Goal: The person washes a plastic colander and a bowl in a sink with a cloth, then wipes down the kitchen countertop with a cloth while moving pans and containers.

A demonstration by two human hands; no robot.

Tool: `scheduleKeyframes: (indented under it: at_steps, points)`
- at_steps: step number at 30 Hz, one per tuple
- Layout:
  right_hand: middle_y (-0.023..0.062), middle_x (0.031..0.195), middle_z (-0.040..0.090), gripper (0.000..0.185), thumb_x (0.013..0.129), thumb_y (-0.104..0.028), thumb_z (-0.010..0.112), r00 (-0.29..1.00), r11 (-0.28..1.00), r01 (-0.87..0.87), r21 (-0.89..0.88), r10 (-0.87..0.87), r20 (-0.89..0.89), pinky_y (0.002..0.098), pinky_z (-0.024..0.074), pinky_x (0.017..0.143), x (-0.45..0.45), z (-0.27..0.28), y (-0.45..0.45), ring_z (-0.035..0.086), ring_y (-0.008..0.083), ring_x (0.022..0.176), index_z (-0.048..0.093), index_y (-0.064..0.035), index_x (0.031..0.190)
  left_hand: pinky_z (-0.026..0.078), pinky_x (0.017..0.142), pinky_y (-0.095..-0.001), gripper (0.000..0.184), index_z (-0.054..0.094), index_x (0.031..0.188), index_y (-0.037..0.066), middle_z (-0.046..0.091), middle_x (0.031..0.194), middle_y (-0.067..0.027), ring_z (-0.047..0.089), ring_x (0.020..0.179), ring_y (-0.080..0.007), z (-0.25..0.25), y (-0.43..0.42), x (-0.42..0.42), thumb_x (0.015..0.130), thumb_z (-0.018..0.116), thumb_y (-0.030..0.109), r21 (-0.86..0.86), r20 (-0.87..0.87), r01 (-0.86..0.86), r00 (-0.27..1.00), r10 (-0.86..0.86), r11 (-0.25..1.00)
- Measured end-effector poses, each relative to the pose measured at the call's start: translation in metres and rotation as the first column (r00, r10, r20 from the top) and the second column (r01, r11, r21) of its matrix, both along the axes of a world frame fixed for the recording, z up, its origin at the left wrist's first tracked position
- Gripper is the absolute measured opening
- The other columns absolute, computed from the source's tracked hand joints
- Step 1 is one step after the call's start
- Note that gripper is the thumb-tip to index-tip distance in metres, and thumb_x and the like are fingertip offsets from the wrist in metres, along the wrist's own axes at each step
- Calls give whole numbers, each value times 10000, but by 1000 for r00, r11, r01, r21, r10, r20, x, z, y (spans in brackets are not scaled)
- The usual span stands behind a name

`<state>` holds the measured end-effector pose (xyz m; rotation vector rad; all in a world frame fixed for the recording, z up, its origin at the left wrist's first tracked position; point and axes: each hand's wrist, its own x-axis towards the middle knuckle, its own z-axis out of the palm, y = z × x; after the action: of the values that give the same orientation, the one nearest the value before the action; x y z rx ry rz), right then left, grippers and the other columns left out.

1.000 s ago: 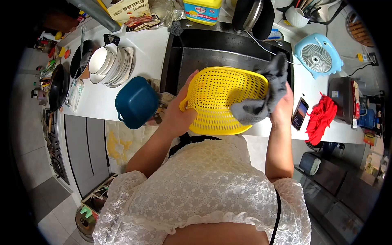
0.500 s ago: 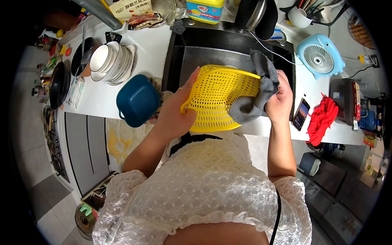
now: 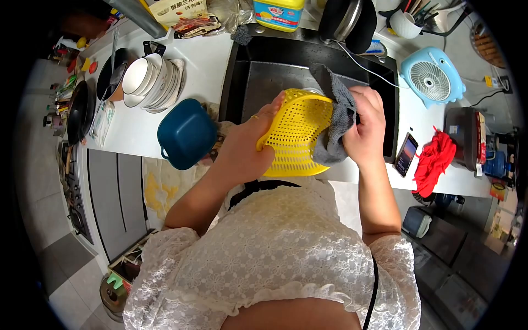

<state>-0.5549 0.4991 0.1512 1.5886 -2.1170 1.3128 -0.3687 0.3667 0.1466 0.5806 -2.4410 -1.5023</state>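
Observation:
A yellow plastic colander (image 3: 297,132) is tilted on its side above the front edge of the dark sink (image 3: 264,77). My left hand (image 3: 247,140) grips its left rim, fingers behind and thumb in front. In my right hand (image 3: 367,124) is a grey cloth (image 3: 334,104), bunched and pressed over the colander's right rim, with a loose part hanging down inside the opening. The cloth covers part of that rim. Left of my left hand, a dark blue basin (image 3: 187,135) rests at the counter's front edge.
White bowls and plates (image 3: 146,82) are stacked on the left counter beside pans (image 3: 81,113). To the right lie a phone (image 3: 406,155) and a red cloth (image 3: 434,164), with a blue fan (image 3: 429,77) behind. A yellow bottle (image 3: 278,15) and a kettle (image 3: 347,25) stand behind the sink.
The colander has turned, so its opening faces more to the right and looks narrower. My right hand and the grey cloth have shifted left along with its rim.

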Motion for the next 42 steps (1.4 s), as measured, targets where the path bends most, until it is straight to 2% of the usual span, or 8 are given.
scheduleKeyframes:
  at_steps: [10, 12, 19, 24, 30, 37, 40, 42]
  points:
    - [109, 890, 588, 275, 647, 49, 561, 998, 997, -56, 58, 58, -38, 365, 452, 734, 4, 12, -7, 543, 306, 816, 608, -20, 909, 461, 876, -324, 776, 357, 1399, 87, 593, 1153, -199, 604, 1019, -335, 8, -4, -4, 636, 427, -33, -125, -45, 50, 997, -56, 991]
    - [108, 890, 587, 278, 647, 47, 561, 997, 996, -55, 68, 58, -50, 364, 452, 734, 5, 13, -8, 543, 306, 817, 607, -22, 912, 473, 852, -342, 766, 353, 1397, 84, 601, 1114, -210, 604, 986, -356, 8, -4, -4, 643, 440, -19, -166, 62, 72, 996, -63, 984]
    - [97, 897, 582, 291, 633, 38, 576, 995, 992, -69, 105, 76, -65, 368, 455, 741, 13, 17, -11, 543, 302, 830, 615, -50, 908, 488, 800, -391, 709, 388, 1361, 57, 614, 1025, -230, 605, 899, -392, 4, -6, -5, 659, 477, 17, -209, 99, 147, 987, -129, 967]
    - [82, 914, 568, 310, 621, 40, 592, 980, 974, -181, 137, 191, -64, 376, 454, 742, 18, 16, -14, 535, 292, 841, 631, -70, 908, 486, 719, -420, 490, 511, 1157, 5, 605, 918, -242, 593, 814, -412, 2, -11, -7, 668, 496, 34, -244, 88, 192, 981, -176, 951]
    - [78, 906, 558, 313, 616, 31, 599, 975, 969, -206, 137, 214, -51, 374, 453, 738, 21, 12, -15, 529, 292, 840, 632, -72, 910, 481, 697, -433, 300, 553, 970, 10, 598, 847, -240, 573, 796, -429, 9, -14, -10, 675, 515, 49, -235, 107, 188, 980, -167, 953]
    - [49, 922, 559, 303, 611, -34, 637, 971, 961, -193, 200, 217, -105, 372, 446, 727, 29, 10, -15, 529, 269, 846, 641, -100, 906, 478, 706, -468, 295, 582, 959, 51, 620, 830, -199, 588, 783, -399, -6, -19, -12, 668, 539, 83, -259, 86, 249, 968, -235, 933]
    - [28, 940, 564, 298, 611, -74, 650, 943, 952, -202, 231, 253, -217, 374, 443, 726, 33, 8, -15, 528, 251, 860, 647, -129, 903, 482, 668, -468, 220, 602, 874, 52, 619, 779, -192, 590, 732, -394, -18, -21, -13, 667, 551, 105, -320, 43, 267, 963, -268, 909]
    - [12, 968, 570, 295, 613, -100, 653, 920, 953, -201, 228, 263, -290, 371, 446, 734, 35, 5, -14, 527, 240, 886, 650, -152, 903, 484, 657, -431, 282, 592, 947, 52, 616, 810, -204, 581, 760, -413, -20, -20, -13, 669, 553, 78, -232, 8, 268, 962, -274, 935]
